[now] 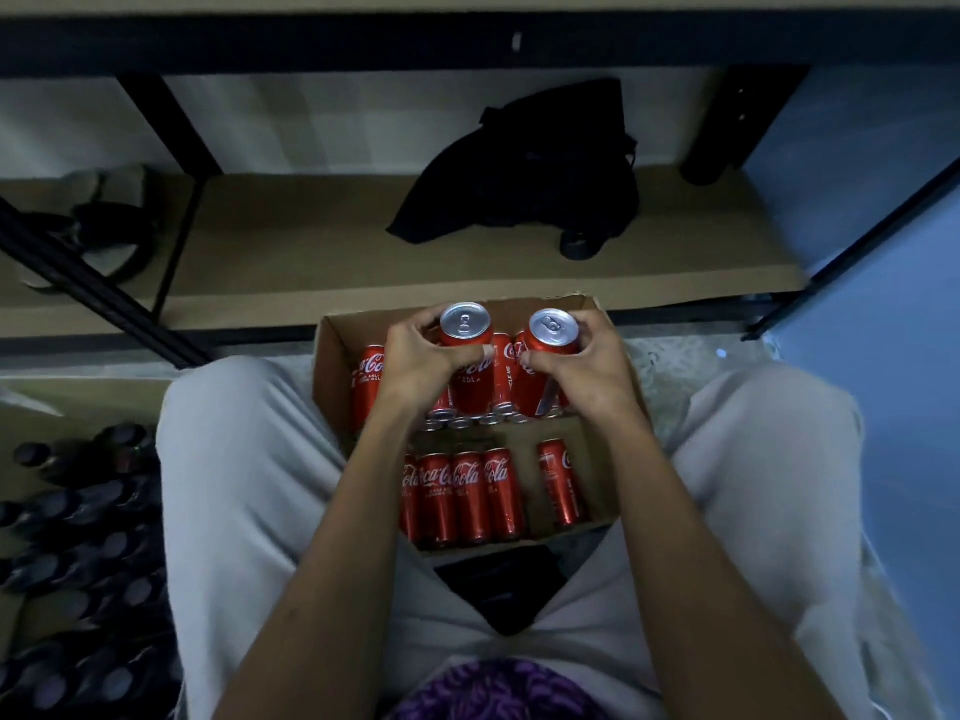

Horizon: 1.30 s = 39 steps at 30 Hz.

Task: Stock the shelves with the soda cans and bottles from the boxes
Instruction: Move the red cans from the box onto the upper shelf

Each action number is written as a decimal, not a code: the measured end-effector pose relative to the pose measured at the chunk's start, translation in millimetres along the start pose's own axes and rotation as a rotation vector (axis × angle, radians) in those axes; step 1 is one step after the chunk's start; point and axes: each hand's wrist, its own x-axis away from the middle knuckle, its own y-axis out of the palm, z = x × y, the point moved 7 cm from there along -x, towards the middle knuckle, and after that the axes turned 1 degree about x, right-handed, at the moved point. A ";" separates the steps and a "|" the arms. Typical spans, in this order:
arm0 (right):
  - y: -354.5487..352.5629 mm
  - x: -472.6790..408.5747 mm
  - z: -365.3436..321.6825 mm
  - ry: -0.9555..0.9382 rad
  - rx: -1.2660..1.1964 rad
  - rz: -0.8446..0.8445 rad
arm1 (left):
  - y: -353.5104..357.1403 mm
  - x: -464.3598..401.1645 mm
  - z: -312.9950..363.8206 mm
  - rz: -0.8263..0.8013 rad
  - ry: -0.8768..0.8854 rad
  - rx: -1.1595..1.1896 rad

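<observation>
L hand [415, 366] fingers curl round one red can [466, 356]. R hand [587, 363] fingers wrap another can [545, 361], tipped, both above box [332, 356].

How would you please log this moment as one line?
left hand: grips red soda can | right hand: grips second red can | above cardboard box

Dim scene, with a cool bluish cast on the right wall [857, 200]. Brightest spots are small glints on the two can tops [465, 320] at centre. The bottles [78, 537] at near left sink into murky shadow, detail lost. The shelf [311, 252] edges bow from wide-angle distortion; the far top looks soft, the corners darker.
</observation>
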 end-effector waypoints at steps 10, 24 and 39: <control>15.5 -37.2 -33.4 -0.106 -0.082 -0.099 | 10.3 -46.7 30.4 -0.103 0.058 -0.063; -26.7 8.5 -214.1 -0.103 -0.061 -0.193 | -5.2 -0.9 212.6 -0.148 -0.047 -0.055; -88.2 45.8 -480.0 -0.255 -0.096 -0.192 | -32.0 30.7 500.1 -0.168 0.121 -0.052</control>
